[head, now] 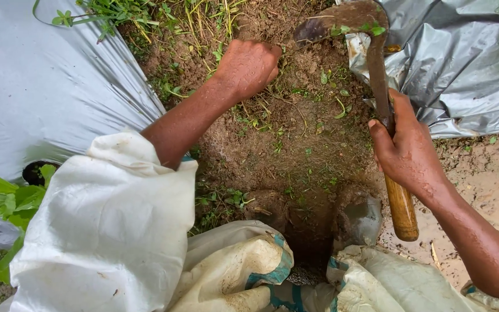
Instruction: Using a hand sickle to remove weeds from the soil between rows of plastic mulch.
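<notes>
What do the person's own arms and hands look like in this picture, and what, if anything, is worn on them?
Both forearms are bare. The left hand and right hand wear no gloves, rings or watch that can be seen. Bits of soil cling to the hands. No sleeve reaches the forearms; a hint of blue-green fabric shows at the right arm's lower edge.

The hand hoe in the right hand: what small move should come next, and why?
Probably pull the weeds free first: the left hand is closed on them in the soil, while the right hand holds the hand hoe with its blade raised over the plastic sheet.
</notes>
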